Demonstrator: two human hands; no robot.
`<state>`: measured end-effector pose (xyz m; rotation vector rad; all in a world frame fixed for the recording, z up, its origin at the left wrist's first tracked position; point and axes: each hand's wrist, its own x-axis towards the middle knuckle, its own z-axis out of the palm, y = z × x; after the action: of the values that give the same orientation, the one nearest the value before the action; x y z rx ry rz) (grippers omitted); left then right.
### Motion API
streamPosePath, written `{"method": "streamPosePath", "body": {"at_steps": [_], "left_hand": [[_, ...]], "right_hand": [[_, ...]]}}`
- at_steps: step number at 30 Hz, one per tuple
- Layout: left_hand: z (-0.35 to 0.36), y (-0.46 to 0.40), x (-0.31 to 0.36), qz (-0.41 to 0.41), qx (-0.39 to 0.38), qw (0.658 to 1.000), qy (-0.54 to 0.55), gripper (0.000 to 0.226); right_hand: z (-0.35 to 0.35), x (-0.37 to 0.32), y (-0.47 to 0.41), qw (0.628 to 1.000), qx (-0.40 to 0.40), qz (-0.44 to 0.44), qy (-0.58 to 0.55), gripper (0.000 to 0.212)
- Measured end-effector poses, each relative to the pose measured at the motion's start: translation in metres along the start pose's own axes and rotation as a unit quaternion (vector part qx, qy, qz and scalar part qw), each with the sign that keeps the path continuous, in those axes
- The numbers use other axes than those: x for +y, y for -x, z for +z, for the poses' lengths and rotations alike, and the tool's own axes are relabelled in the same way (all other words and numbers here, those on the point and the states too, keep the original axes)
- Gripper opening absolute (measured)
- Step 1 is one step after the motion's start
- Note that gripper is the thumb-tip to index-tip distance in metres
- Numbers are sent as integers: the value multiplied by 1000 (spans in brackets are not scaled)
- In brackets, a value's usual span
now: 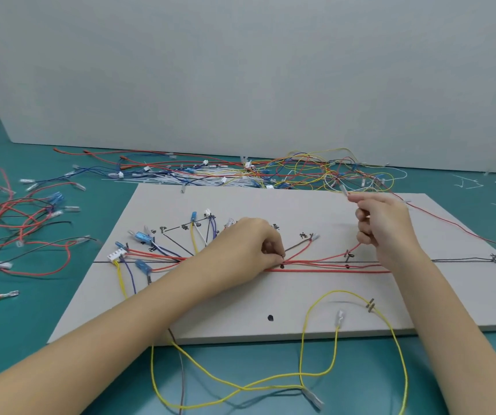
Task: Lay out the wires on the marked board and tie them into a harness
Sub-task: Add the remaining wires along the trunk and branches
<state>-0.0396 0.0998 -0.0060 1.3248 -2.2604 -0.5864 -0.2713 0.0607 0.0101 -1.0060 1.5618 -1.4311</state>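
The left hand (249, 244) pinches the red wires (330, 266) against the board (270, 295) where they gather on the drawn trunk line, its fingers (276, 259) curled onto the bundle. The right hand (384, 223) is raised above the board, fingers closed on one red wire near its clear-sleeved terminal (344, 191), and that wire runs down from the hand towards the bundle.

The main risk is the pull: if the right hand draws the wire taut while the left pinch is light, the laid wires may slide off the line or drag the connectors (142, 236) at the fanned-out left end out of their marked spots. The held wire also trails back towards the tangled pile (315, 172) behind the board, so it could snag there and tug loose wires onto the layout. The yellow wire (315, 375) loops off the board's near edge over the green surface (91, 384); a forearm could catch it and shift it. No ties show on the bundle yet, so only the pinch seems to hold it.
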Motion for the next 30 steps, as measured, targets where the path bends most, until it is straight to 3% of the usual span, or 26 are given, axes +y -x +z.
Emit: {"method": "streamPosePath", "body": {"at_steps": [6, 14, 17, 20, 25, 28, 30], "left_hand": [[0, -3, -2, -2, -8, 1000, -1, 8], [4, 2, -10, 9, 23, 998, 60, 6], [6, 2, -11, 10, 30, 997, 69, 5], [8, 3, -12, 14, 34, 996, 76, 6], [8, 5, -9, 12, 38, 996, 74, 6], [8, 6, -9, 10, 38, 997, 73, 7], [8, 6, -9, 11, 38, 997, 70, 7]], "right_hand": [[-19, -5, -6, 998, -7, 32, -55, 26], [-35, -3, -9, 984, 29, 74, 161, 21], [-36, 1, -13, 949, 69, 21, 307, 28], [-35, 5, -13, 892, 72, -60, 442, 17], [-47, 7, -19, 885, 55, -8, 462, 19], [-57, 6, -21, 937, 72, 38, 339, 15], [-66, 8, -22, 935, 105, 37, 338, 28]]}}
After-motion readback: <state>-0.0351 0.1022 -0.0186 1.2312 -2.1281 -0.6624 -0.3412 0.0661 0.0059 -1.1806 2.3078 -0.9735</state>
